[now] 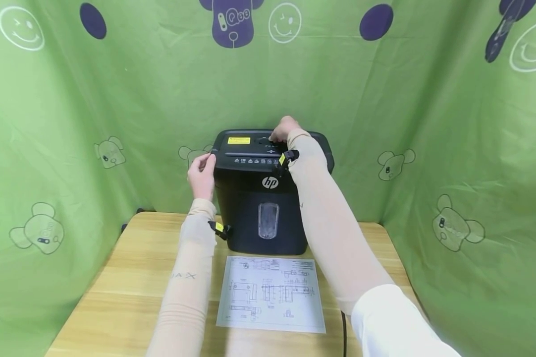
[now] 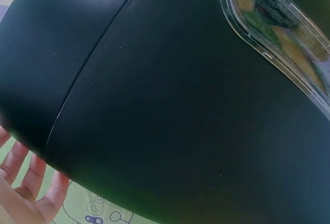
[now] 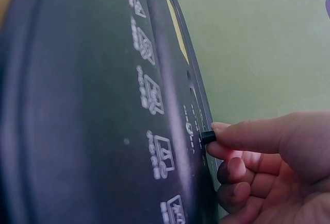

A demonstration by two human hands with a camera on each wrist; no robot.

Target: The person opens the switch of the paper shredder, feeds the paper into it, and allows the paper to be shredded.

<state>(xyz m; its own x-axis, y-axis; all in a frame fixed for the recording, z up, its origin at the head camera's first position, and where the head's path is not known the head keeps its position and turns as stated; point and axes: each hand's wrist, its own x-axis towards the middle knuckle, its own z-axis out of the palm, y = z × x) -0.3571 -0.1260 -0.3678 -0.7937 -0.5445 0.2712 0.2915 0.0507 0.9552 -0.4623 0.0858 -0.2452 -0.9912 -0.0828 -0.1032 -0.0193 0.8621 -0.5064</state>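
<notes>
Right hand (image 1: 287, 130) pinches the black knob (image 3: 208, 137) atop the shredder (image 1: 243, 210), standing on the surface (image 1: 121, 277) behind the printed sheet (image 1: 268, 317); left hand (image 1: 202, 176), fingers extended, touches its side (presumably for steadying).

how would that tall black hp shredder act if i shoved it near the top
The tall black HP shredder might tip if pushed high, since it narrows toward the base. Its smooth, rounded black shell may feel slippery when lifted.

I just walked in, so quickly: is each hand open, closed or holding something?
Left hand: open, touching the side of the shredder.
Right hand: closed, pinching a small black knob on its top.
</notes>
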